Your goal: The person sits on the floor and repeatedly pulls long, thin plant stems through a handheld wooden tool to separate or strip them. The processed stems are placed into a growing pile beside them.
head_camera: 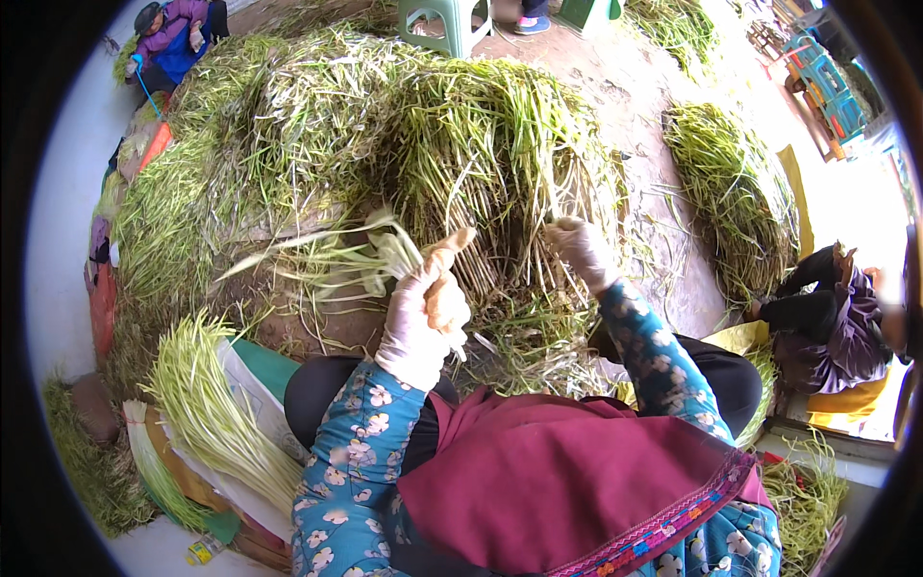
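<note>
My left hand (425, 317), in a pale glove with orange-stained fingers, is closed around a small bunch of leafy stalks (393, 252). Their blurred leaves trail to the left, and white stem ends poke out below my fist. Further right, my right hand (583, 252), gloved too, is closed on a pale leafy stalk (554, 189) at the front of a large upright heap of long green stalks (461, 144). Loose leaf scraps (533, 346) lie between my knees. To my left rests a neat bundle of clean pale-green stalks (216, 411) on a white sheet (249, 389).
More leafy heaps (317, 108) spread at the left, and another heap (728, 187) stands right. Behind are green plastic stools (454, 25). A person (169, 36) sits far left; another (829, 310) sits at right. A bottle (204, 549) lies lower left. A blue cart (826, 86) stands upper right.
</note>
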`<state>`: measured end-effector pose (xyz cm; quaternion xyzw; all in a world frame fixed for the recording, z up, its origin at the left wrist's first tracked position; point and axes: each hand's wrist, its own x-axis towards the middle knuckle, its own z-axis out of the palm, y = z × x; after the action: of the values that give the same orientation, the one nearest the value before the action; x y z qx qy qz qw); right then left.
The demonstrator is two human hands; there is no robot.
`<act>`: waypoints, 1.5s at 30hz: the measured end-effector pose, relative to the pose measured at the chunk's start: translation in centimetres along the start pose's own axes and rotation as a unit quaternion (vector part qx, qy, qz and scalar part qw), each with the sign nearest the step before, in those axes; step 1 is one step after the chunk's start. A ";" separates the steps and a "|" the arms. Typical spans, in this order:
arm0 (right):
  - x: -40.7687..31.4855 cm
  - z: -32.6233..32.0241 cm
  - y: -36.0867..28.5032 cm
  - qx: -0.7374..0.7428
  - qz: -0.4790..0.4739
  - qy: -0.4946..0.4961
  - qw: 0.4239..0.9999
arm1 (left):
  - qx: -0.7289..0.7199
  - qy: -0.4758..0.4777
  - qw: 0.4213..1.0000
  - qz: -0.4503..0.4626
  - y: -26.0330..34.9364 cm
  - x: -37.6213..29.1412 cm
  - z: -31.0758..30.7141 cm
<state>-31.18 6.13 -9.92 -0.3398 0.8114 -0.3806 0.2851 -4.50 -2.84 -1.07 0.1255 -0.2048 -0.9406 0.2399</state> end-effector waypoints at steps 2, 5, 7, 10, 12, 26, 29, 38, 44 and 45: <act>-1.5 -3.7 -2.1 0.251 0.022 -0.055 0.966 | -0.012 0.006 1.000 0.005 -0.3 -0.2 -0.4; -4.5 -9.6 -6.0 0.359 -0.078 -0.115 0.923 | -0.013 -0.012 0.999 0.029 -0.2 -0.4 -0.6; -6.4 -10.8 -7.5 0.464 -0.163 -0.183 0.851 | -0.009 -0.032 0.999 0.038 -0.1 -0.3 -0.5; -7.7 -7.7 -7.8 0.328 -0.052 -0.174 0.927 | 0.002 0.031 0.998 0.053 -0.3 -0.3 -0.5; -8.3 -4.5 -7.1 0.231 0.014 -0.220 0.948 | 0.045 0.077 0.994 0.060 -0.4 -0.4 -0.8; -15.6 0.4 -5.5 0.199 0.030 -0.347 0.916 | 0.178 0.166 0.969 -0.040 -2.3 -0.3 -1.0; -16.2 0.6 -5.3 0.173 0.009 -0.366 0.914 | 0.223 0.162 0.957 -0.086 -3.1 -0.3 -1.2; -15.2 0.2 -4.9 0.170 0.037 -0.430 0.886 | 0.197 0.066 0.971 -0.118 -3.5 -0.2 -1.1; -12.7 -2.9 -6.6 0.207 0.042 -0.327 0.921 | 0.269 0.098 0.947 -0.149 -3.9 -0.3 -0.1; -12.5 -3.4 -7.0 0.171 0.000 -0.297 0.939 | 0.284 0.122 0.939 -0.151 -4.2 -0.3 0.0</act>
<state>-23.67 13.85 0.17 -0.3834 0.6128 -0.3950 0.5670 -5.91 0.64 -2.86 0.3313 -0.4113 -0.8461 0.0725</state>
